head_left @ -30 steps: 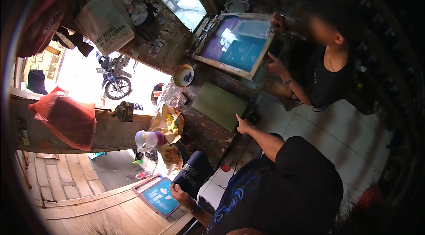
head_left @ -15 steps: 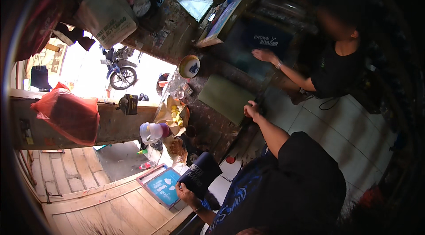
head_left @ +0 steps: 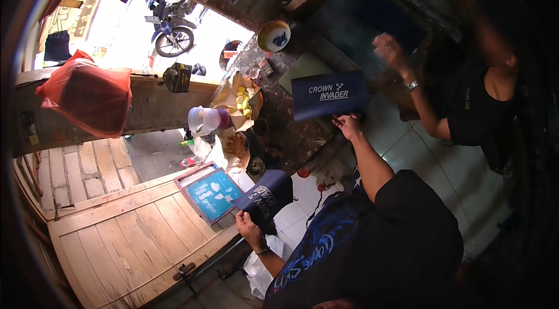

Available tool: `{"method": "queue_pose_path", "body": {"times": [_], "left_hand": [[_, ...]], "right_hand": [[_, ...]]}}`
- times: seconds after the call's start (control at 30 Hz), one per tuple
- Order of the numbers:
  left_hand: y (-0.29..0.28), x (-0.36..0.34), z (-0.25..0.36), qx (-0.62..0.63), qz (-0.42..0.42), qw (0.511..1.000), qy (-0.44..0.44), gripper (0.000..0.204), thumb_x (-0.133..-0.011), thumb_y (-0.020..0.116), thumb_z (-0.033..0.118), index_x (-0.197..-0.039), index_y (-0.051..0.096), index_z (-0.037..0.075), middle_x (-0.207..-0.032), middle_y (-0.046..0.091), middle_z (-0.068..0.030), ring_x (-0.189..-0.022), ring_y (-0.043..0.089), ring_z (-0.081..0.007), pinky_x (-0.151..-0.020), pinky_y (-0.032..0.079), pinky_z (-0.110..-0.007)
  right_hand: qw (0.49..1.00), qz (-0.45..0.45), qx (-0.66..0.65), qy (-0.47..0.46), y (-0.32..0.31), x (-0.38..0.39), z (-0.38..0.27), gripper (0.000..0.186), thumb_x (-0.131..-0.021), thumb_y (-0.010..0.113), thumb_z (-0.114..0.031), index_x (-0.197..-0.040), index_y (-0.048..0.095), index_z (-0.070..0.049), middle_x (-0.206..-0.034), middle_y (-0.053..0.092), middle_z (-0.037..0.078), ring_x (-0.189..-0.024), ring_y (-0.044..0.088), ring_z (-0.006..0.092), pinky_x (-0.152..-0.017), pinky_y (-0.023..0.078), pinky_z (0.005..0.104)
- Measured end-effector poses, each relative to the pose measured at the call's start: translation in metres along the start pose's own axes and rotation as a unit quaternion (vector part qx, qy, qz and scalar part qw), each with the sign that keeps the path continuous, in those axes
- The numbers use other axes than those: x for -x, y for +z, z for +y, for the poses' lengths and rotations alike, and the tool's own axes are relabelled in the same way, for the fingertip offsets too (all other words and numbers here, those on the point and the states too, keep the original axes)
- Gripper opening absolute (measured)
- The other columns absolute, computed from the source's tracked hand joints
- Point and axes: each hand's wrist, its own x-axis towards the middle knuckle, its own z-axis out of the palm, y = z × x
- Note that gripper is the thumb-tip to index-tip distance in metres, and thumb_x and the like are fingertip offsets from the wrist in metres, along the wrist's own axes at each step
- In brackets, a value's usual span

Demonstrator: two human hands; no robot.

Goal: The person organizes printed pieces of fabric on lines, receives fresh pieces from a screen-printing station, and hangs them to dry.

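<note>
Navy printed fabric panel (head_left: 329, 95) pinned by right hand (head_left: 348, 125); left hand (head_left: 249, 228) clamps folded dark cloth (head_left: 266, 197) — fresh ink could smear on the stained worktop (head_left: 285, 128).

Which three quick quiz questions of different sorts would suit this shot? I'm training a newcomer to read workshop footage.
1. True or false: the person's right hand rests on the near edge of a dark blue printed sheet lying on the worktable.
2. Multiple choice: the left hand holds A) a plastic jug, B) a dark folded cloth with white print, C) the teal framed screen.
3. Fill in: the teal framed screen sits just to the ____ of the cloth in the picture.

Key: 1 true; 2 B; 3 left.
</note>
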Motion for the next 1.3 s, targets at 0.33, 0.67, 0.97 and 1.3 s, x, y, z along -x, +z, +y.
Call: {"method": "queue_pose_path", "body": {"times": [0.33, 0.67, 0.97, 1.3], "left_hand": [[-0.021, 0.004, 0.010, -0.164, 0.001, 0.985, 0.056, 0.016, -0.093, 0.045, 0.010, -0.097, 0.053, -0.002, -0.092, 0.057, -0.0065, -0.083, 0.052, -0.0117, -0.078, 0.044, -0.026], [-0.048, -0.039, -0.073, -0.055, -0.082, 0.991, 0.092, 0.017, -0.091, 0.046, 0.011, -0.096, 0.055, -0.002, -0.083, 0.057, -0.0063, -0.073, 0.053, -0.0122, -0.068, 0.044, -0.025], [-0.003, -0.026, -0.055, -0.096, -0.307, 0.901, 0.292, 0.015, -0.090, 0.046, 0.009, -0.094, 0.054, -0.003, -0.082, 0.056, -0.0066, -0.076, 0.051, -0.0136, -0.073, 0.042, -0.027], [0.106, 0.064, -0.065, -0.017, -0.527, 0.703, 0.477, 0.017, -0.086, 0.045, 0.011, -0.087, 0.054, -0.004, -0.073, 0.055, -0.0094, -0.069, 0.051, -0.0156, -0.065, 0.043, -0.031]], "right_hand": [[0.926, 0.327, 0.164, -0.091, -0.007, -0.094, 0.065, 0.025, -0.068, 0.071, -0.016, -0.084, 0.057, -0.003, -0.070, 0.057, 0.005, -0.050, 0.052, 0.0142, -0.045, 0.046, 0.0287], [0.982, -0.034, 0.088, -0.164, 0.094, 0.141, -0.054, 0.009, -0.074, 0.062, -0.010, -0.083, 0.058, -0.010, -0.088, 0.059, -0.001, -0.085, 0.055, 0.0115, -0.069, 0.048, 0.0295], [0.908, -0.034, 0.094, -0.406, 0.024, 0.410, -0.064, 0.024, -0.079, 0.059, -0.008, -0.101, 0.058, 0.000, -0.093, 0.058, 0.002, -0.087, 0.054, 0.0084, -0.079, 0.045, 0.0235], [0.604, 0.413, 0.443, -0.518, -0.181, 0.653, 0.014, 0.048, -0.082, 0.063, -0.013, -0.126, 0.045, -0.008, -0.110, 0.061, 0.014, -0.087, 0.064, 0.0269, -0.076, 0.048, 0.0345]]}}
